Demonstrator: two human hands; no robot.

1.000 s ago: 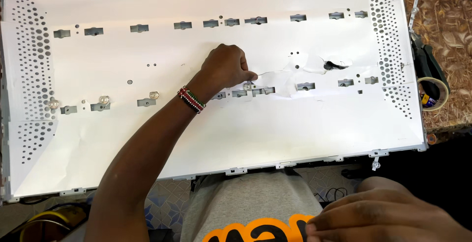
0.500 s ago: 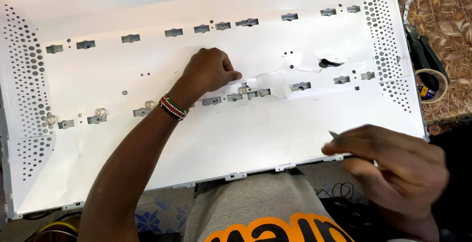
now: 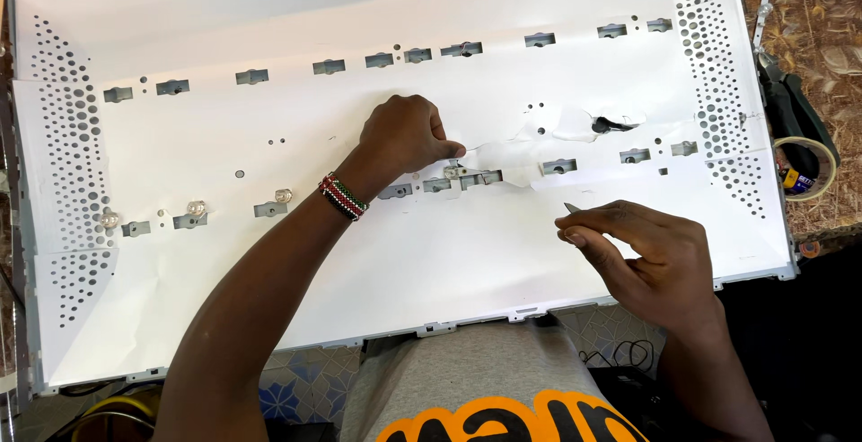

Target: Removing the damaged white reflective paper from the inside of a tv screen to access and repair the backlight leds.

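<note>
Left hand [image 3: 406,137] pinches torn edge of white sheet [image 3: 431,244] mid-panel, above LED strip [image 3: 462,175]. Right hand [image 3: 648,258] grips thin blade [image 3: 572,207], tip hovering just over sheet. Risks: harder pull lengthens tear; blade slip nicks strip or fingers.

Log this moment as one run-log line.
left hand: pinching torn white reflector sheet | right hand: holding small pointed tool above panel | tape roll: beside panel, right
</note>
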